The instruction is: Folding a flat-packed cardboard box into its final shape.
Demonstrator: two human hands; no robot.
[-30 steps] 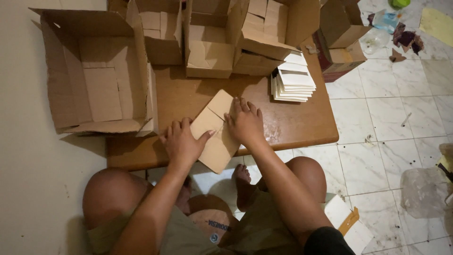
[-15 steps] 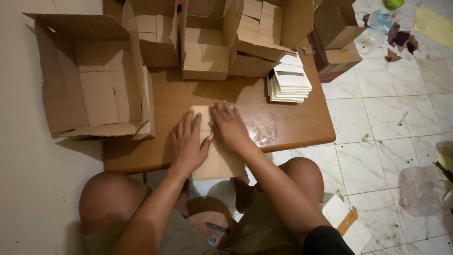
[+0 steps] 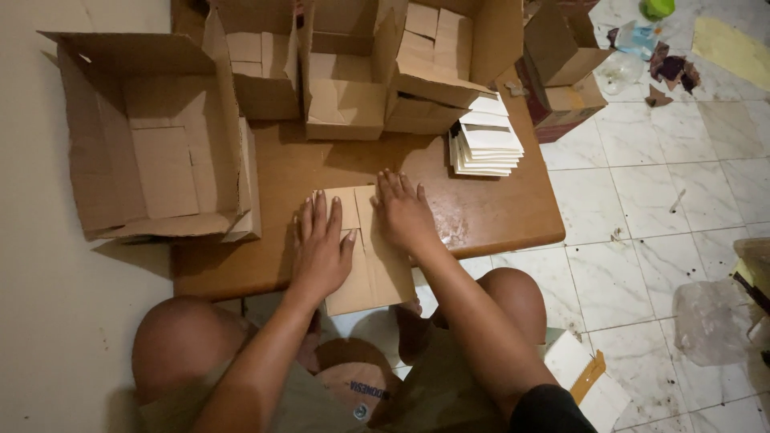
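Observation:
A flat brown cardboard piece [image 3: 377,277] lies at the front edge of a low wooden table [image 3: 497,212], its near end hanging over the edge. My left hand [image 3: 321,248] lies flat on its left half, fingers spread and pointing away from me. My right hand [image 3: 405,210] presses flat on its upper right part, beside the left hand. Neither hand grips anything. I sit on the floor with my knees under the table's front edge.
A large open cardboard box [image 3: 152,136] lies on its side at the left. Several open boxes [image 3: 345,72] crowd the table's back. A stack of white folded cartons [image 3: 485,144] sits right of centre. Scraps and a plastic bag [image 3: 710,321] lie on the tiled floor at right.
The cardboard piece has turned from a slanted position to lie straight along the table's front edge. Both hands have moved left and now rest flat on it side by side.

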